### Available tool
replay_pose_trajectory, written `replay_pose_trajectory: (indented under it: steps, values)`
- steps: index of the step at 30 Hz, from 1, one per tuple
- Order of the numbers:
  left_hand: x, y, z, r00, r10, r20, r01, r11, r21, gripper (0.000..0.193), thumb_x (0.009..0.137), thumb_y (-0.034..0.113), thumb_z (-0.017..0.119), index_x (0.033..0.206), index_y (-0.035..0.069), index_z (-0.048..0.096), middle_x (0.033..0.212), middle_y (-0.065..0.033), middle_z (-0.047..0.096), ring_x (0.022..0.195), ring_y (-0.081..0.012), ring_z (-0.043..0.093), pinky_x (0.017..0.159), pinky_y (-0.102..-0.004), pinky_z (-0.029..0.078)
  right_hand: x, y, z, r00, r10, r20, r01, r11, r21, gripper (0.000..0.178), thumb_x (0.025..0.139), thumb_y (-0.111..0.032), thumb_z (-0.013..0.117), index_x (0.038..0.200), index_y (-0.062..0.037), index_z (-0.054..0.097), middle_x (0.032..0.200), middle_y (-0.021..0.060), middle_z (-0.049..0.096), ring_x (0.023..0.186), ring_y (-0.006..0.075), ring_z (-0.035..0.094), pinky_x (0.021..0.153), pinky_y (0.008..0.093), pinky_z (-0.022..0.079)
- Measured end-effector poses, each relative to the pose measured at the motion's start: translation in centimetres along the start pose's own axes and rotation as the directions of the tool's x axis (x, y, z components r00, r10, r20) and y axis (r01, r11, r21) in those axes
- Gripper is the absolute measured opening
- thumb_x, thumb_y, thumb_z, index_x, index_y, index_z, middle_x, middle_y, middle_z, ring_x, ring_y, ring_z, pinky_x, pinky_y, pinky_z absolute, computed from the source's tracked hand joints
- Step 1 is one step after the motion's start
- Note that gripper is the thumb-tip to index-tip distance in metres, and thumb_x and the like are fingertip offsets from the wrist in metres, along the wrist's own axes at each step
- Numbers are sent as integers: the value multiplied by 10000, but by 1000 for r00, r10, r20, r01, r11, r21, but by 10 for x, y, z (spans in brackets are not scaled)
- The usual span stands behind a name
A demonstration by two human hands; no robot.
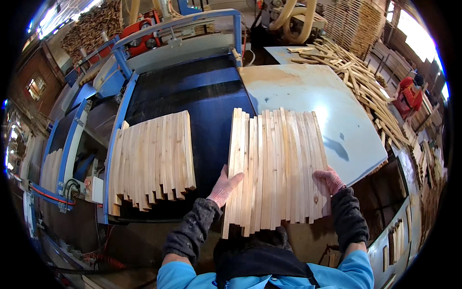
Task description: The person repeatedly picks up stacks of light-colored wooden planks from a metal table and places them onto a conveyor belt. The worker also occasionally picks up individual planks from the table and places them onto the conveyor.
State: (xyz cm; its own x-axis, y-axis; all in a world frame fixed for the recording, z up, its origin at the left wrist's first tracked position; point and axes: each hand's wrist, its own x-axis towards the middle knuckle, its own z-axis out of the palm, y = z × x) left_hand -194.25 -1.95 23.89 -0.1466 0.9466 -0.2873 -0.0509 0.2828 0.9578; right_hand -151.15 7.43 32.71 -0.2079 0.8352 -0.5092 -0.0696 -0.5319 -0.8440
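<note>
My left hand (pixel 224 187), in a pink glove, presses on the left side of a row of wooden strips (pixel 276 168). On the row's right side is my right hand (pixel 330 180), gloved the same way, so the strips are squeezed side by side between the two. Their near ends are uneven and overhang in front of my body. The far part of this row reaches over the seam between a dark blue conveyor belt (pixel 211 111) and a pale metal table (pixel 293 89). A second row of strips (pixel 154 159) lies on the belt to the left.
A blue frame (pixel 237 33) spans the belt's far end. Loose strips (pixel 356 82) are heaped beyond the table's right edge. Far right, a person in red (pixel 409 96) is among more wood. Stacked timber (pixel 353 26) stands at the back, near thick beige hoses (pixel 305 21).
</note>
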Motion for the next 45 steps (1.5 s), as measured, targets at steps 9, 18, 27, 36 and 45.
replay_pose_trajectory:
  steps: [9, 18, 27, 36, 45]
  values:
    - [19, 123, -45, 976, 115, -182, 112, 454, 884, 914, 895, 612, 731, 1571, 41, 501, 1587, -230, 519, 1432, -374, 549, 1177, -486, 467, 120, -51, 65, 966, 14, 258, 30, 986, -166, 396, 941, -143, 750, 1309, -24, 663, 987, 68, 742, 826, 192, 721, 754, 358, 605]
    - [19, 109, 5, 955, 161, -248, 153, 448, 881, 882, 939, 561, 730, 1618, 62, 468, 1688, -222, 407, 1584, -396, 341, 1306, -496, 287, 221, -35, 110, 955, -82, 285, 244, 765, -597, 694, 884, -415, 845, 1371, 24, 615, 1148, 169, 747, 1077, 320, 736, 989, 441, 589]
    - [62, 80, 118, 954, 297, -39, -43, 266, 963, 779, 984, 564, 654, 1619, 138, 508, 1708, -214, 394, 1613, -410, 277, 1341, -536, 119, 192, -79, 156, 898, -336, 283, 357, 183, -916, 1111, 801, -602, 808, 1629, 0, 377, 1532, 307, 485, 1323, 463, 610, 1074, 505, 545]
    - [68, 59, 119, 950, 313, 16, -48, 93, 995, 698, 1027, 584, 570, 1605, 194, 542, 1723, -182, 396, 1613, -385, 292, 1325, -560, 120, 200, -87, 169, 929, -327, 175, 240, 173, -955, 1106, 791, -517, 818, 1673, -49, 344, 1602, 302, 404, 1358, 451, 584, 1069, 496, 548]
    - [67, 65, 120, 960, 281, 5, -67, 211, 975, 775, 1006, 596, 612, 1646, 179, 482, 1724, -200, 388, 1626, -392, 271, 1340, -538, 112, 194, -102, 104, 946, -297, 131, 188, 171, -967, 1061, 792, -483, 818, 1651, -49, 370, 1625, 327, 406, 1395, 447, 573, 1079, 478, 555]
